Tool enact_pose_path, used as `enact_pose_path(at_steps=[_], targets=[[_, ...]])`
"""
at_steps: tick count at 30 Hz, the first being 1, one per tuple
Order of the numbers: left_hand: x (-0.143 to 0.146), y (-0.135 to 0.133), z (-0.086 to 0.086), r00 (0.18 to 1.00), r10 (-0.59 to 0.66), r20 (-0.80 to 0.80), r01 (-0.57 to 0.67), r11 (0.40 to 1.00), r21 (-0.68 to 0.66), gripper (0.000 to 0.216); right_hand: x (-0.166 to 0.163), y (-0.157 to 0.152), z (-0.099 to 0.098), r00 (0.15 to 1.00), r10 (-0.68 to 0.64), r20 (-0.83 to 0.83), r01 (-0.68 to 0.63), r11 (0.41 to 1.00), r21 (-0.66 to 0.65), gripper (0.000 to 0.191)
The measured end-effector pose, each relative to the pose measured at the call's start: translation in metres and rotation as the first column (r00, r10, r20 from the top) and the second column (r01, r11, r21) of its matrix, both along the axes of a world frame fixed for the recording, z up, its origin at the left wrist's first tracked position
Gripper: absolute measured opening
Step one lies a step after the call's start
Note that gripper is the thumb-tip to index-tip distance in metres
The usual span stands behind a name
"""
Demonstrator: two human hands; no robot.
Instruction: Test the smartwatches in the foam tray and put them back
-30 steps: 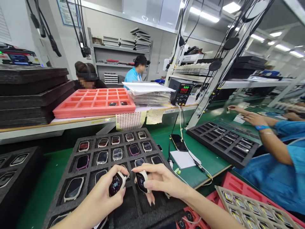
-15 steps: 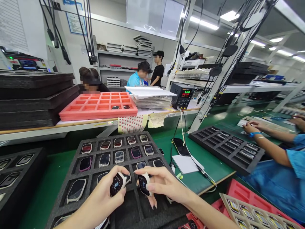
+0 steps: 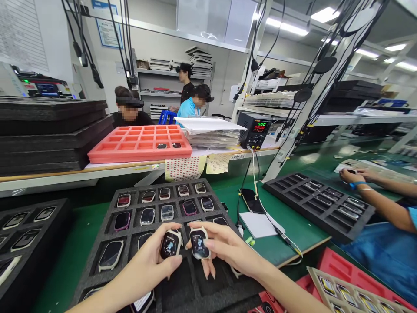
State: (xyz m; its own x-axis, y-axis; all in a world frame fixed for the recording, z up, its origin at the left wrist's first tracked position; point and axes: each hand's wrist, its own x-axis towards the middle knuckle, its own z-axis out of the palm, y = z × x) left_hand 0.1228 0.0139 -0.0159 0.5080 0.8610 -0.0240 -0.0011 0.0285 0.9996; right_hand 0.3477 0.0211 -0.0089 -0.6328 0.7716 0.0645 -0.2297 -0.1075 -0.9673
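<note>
While hands (image 3: 151, 257) (image 3: 230, 248) hover above foam tray (image 3: 177, 284), lit watch (image 3: 170, 244) (image 3: 199, 243) sits in each.

Two hands: the left hand (image 3: 154, 261) holds one watch (image 3: 170, 244), the right hand (image 3: 230, 247) another (image 3: 199, 243). In the middle black tray (image 3: 177, 287), the two farthest rows carry five watches (image 3: 167, 212) apiece, two purple-framed. One pink tray (image 3: 140, 156) holds two dark pieces (image 3: 162, 146). One phone (image 3: 252, 202); three people (image 3: 189, 108) at the back.
</note>
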Motion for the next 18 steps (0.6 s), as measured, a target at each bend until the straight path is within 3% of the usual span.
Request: enact_pose_path(at_steps=[3, 7, 12, 18], targets=[[0.0028, 0.0007, 0.0027, 0.988, 0.004, 0.152, 0.018, 0.989, -0.146, 0.042, -0.0010, 0.0022, 0.0030, 1.000, -0.024, 0.015, 0.025, 0.999, -0.026, 0.038], [0.0024, 0.0027, 0.0082, 0.978, 0.041, 0.206, 0.012, 0.968, -0.252, 0.034, -0.0016, 0.0030, 0.0036, 0.994, -0.078, 0.072, 0.080, 0.997, -0.020, 0.040], [0.0007, 0.0041, 0.0078, 0.975, 0.048, 0.218, 0.011, 0.964, -0.264, 0.033, -0.0026, 0.0013, 0.0026, 0.984, -0.140, 0.111, 0.142, 0.990, -0.008, 0.048], [-0.0004, 0.0040, 0.0051, 0.980, 0.009, 0.198, 0.037, 0.973, -0.230, 0.030, -0.0025, 0.0011, 0.0052, 0.986, -0.125, 0.114, 0.126, 0.992, 0.000, 0.045]])
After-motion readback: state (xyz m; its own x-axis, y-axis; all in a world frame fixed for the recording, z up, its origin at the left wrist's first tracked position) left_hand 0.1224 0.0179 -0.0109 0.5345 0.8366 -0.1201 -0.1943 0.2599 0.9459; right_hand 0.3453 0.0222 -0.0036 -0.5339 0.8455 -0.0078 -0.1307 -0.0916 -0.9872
